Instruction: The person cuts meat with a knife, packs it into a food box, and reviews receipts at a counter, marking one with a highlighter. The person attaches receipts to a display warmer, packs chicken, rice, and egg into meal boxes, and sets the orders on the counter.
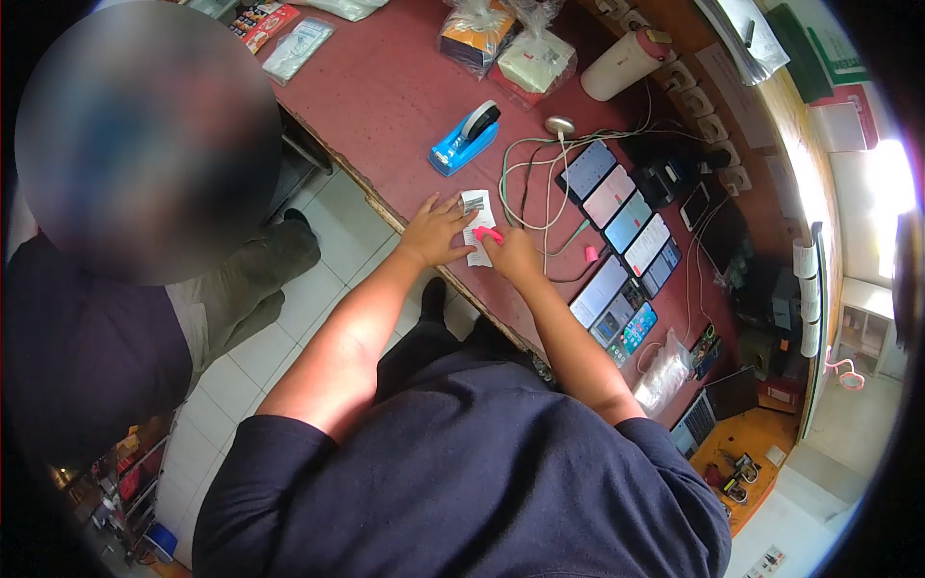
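My left hand (434, 231) lies flat with fingers spread, its fingertips on the left side of a white printed paper slip (476, 201) with a barcode. In my right hand (514, 254) is a pink highlighter (488, 233), its tip down at the slip. The highlighter's pink cap (591, 253) stands apart on the red tabletop, to the right of that hand. A blue tape dispenser (462, 144) sits just beyond the slip. My right fingers cover part of the highlighter.
Several phones (631, 241) lie in rows on the red table (376, 87), with charging cables (540, 183) beside them. A white tumbler (624, 65) and plastic-wrapped boxes (477, 39) stand at the back. Another person (96, 337) is at my left, near the table edge.
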The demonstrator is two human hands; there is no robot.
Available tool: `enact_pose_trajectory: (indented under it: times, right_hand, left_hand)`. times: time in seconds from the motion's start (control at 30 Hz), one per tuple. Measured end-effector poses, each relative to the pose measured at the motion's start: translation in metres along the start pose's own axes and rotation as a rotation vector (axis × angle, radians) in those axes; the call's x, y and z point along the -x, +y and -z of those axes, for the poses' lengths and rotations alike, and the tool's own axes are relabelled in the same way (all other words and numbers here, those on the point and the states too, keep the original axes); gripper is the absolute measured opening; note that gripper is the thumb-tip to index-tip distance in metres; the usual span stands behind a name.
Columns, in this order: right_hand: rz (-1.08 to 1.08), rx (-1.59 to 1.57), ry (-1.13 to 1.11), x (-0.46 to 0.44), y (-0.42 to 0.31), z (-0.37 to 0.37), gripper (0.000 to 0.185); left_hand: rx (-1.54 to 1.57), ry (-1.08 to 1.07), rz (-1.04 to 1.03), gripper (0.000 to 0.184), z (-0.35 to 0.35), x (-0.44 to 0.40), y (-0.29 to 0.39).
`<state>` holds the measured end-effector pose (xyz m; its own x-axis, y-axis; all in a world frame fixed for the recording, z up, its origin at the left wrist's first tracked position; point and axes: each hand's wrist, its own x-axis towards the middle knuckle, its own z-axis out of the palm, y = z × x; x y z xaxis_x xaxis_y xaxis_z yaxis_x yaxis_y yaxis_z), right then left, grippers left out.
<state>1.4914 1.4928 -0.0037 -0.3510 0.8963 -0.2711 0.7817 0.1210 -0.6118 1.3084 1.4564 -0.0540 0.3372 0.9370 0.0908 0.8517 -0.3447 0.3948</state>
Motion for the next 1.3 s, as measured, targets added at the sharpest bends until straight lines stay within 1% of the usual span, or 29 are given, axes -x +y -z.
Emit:
enact_pose_trajectory:
  times: [0.1, 0.17, 0.23, 0.3, 0.43, 0.5, 0.6, 0.67, 0.73, 0.8, 0.9, 1.03, 1.1, 1.17, 1.2, 1.23, 1.3]
  right_hand:
    - [0.029, 0.016, -0.003, 0.002, -0.003, 0.005, 0.032]
    - [0.048, 0.046, 0.018, 0.000, 0.008, 0.004, 0.030]
    - [0.066, 0.077, 0.038, 0.000, 0.010, 0.006, 0.028]
    - [0.036, -0.054, 0.050, 0.004, 0.004, 0.014, 0.027]
    - [-0.011, -0.027, -0.002, 0.009, -0.003, 0.013, 0.030]
    - [0.049, 0.004, -0.008, 0.009, 0.000, 0.004, 0.030]
    - [0.052, 0.003, -0.044, 0.011, -0.007, 0.002, 0.029]
    - [0.038, 0.009, -0.040, 0.012, -0.006, 0.002, 0.030]
    - [0.026, 0.014, -0.037, 0.011, -0.002, 0.001, 0.030]
    - [0.016, 0.058, -0.015, 0.008, 0.008, 0.002, 0.030]
    - [0.017, 0.015, -0.031, 0.011, 0.007, 0.011, 0.030]
    - [0.007, 0.039, -0.047, 0.018, 0.003, 0.009, 0.029]
    - [0.078, -0.011, 0.000, 0.020, 0.001, 0.004, 0.027]
    - [0.098, -0.033, -0.015, 0.017, 0.004, -0.002, 0.028]
    - [0.118, -0.055, -0.031, 0.016, 0.005, -0.004, 0.028]
    - [0.119, -0.055, -0.030, 0.016, 0.004, -0.003, 0.028]
    - [0.036, 0.003, -0.038, 0.018, 0.003, 0.001, 0.031]
  left_hand:
    - [0.004, -0.001, 0.005, 0.068, 0.002, 0.000, 0.002]
    - [0.009, -0.002, 0.010, 0.068, 0.002, 0.000, 0.002]
    - [0.009, 0.032, 0.002, 0.069, 0.001, -0.001, 0.002]
    - [0.010, 0.031, 0.000, 0.069, 0.001, -0.001, 0.001]
    - [0.021, 0.002, -0.001, 0.071, 0.004, 0.000, 0.002]
    - [0.019, 0.014, -0.004, 0.072, 0.005, -0.001, 0.002]
    - [0.022, 0.025, -0.003, 0.073, 0.004, 0.000, 0.002]
    - [0.028, 0.026, -0.002, 0.073, 0.005, 0.000, 0.003]
    - [0.006, -0.033, 0.011, 0.075, 0.006, 0.000, 0.002]
    - [0.001, -0.038, 0.016, 0.076, 0.006, 0.000, 0.002]
    - [0.004, -0.042, 0.017, 0.076, 0.007, 0.000, 0.003]
    - [0.012, -0.033, 0.013, 0.076, 0.005, 0.000, 0.002]
    - [0.006, -0.048, 0.018, 0.076, 0.004, -0.001, 0.002]
    - [0.000, -0.064, 0.024, 0.076, 0.001, 0.000, 0.000]
    - [-0.002, -0.025, 0.010, 0.076, -0.001, 0.000, 0.000]
    - [-0.004, 0.014, -0.004, 0.075, 0.000, 0.000, 0.000]
    - [0.000, 0.005, 0.000, 0.075, 0.000, 0.000, 0.000]
